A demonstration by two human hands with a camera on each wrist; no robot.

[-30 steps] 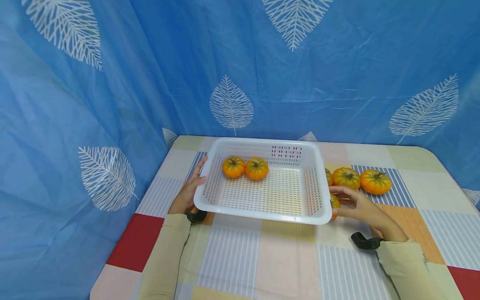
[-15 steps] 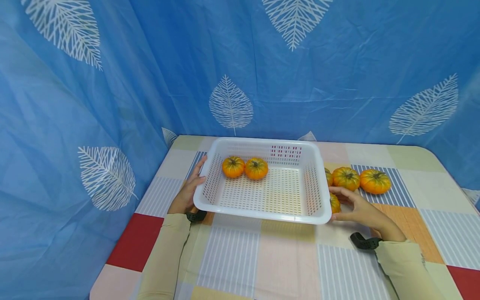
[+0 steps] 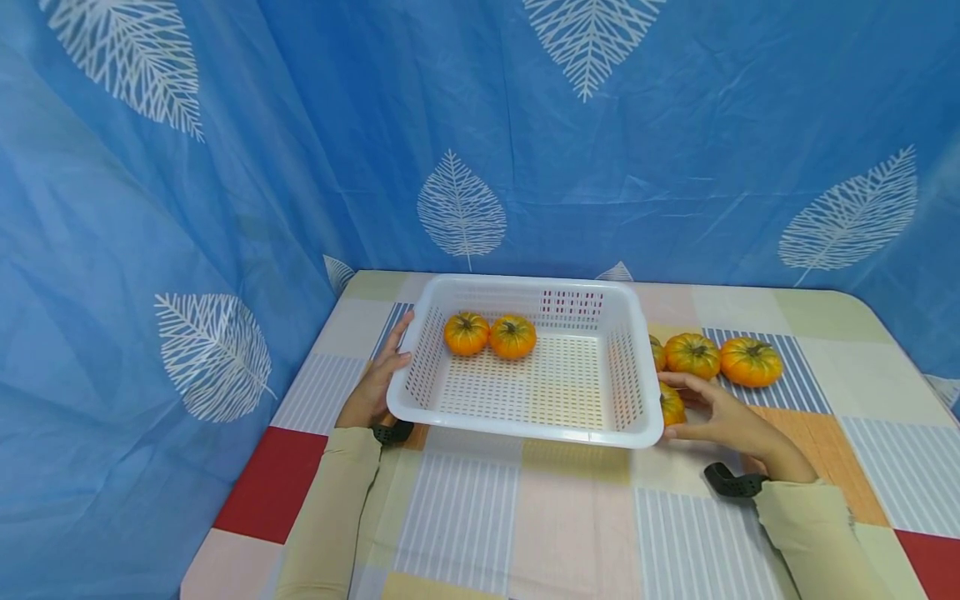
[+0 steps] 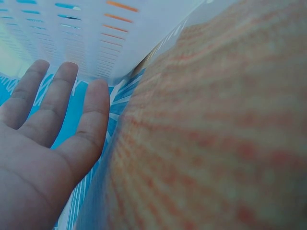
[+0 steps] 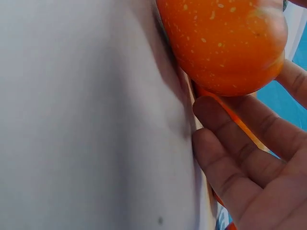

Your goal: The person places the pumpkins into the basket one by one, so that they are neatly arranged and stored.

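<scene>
We see a small, squat, ribbed orange pumpkin (image 3: 672, 405) just outside the right wall of a white, rectangular, perforated plastic basket (image 3: 517, 427), partly hidden by its rim. It lies within the grip of our right hand (image 3: 723, 418), whose fingers and thumb curve round it; from the right wrist, a finger shows along its side and another just below. How firm that grasp is, we cannot tell. Our left hand (image 3: 377, 380) holds nothing: its fingers lie fairly straight along the basket's left side, so the right is far the nearer. The pumpkin is round enough to offer no clear long axis, while the basket's long axis runs left to right. What matters most, we judge, is that the basket wall and raised rim stand immediately left of the grip, so any leftward path would need to go over them. Inside, two matching pumpkins (image 3: 467, 333) sit side by side toward the far left, leaving bare mesh floor to their right. Beyond the right hand, a row of three more pumpkins (image 3: 693, 357) limits room on the far side; toward us, the surface with its patchwork cloth (image 3: 573, 525) runs on before the basket.
</scene>
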